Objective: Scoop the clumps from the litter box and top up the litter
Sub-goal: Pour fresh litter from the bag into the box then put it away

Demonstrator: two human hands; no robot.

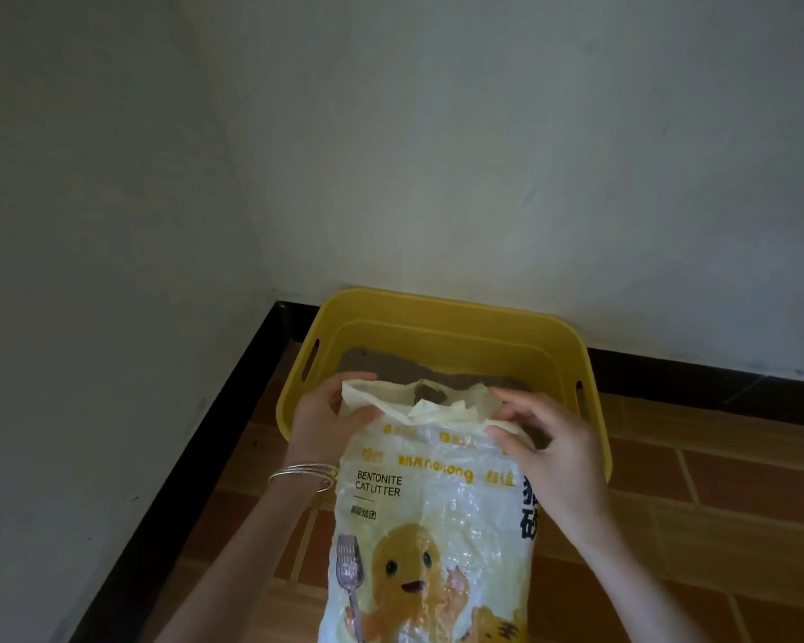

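Observation:
A yellow plastic litter box (442, 324) stands on the floor in the corner, with grey-brown litter (381, 364) showing inside at the back. In front of it a white and yellow bag of bentonite cat litter (432, 517) is held upright, its open mouth just over the box's near edge. My left hand (330, 415) pinches the left side of the bag's opening. My right hand (548, 438) grips the right side of the opening with curled fingers. No scoop is visible apart from the one printed on the bag.
White walls (437, 155) meet in a corner right behind the box, with a black skirting strip (191, 452) along the left wall. The floor is brown-orange tile (725, 494). Thin metal bangles (302, 473) circle my left wrist.

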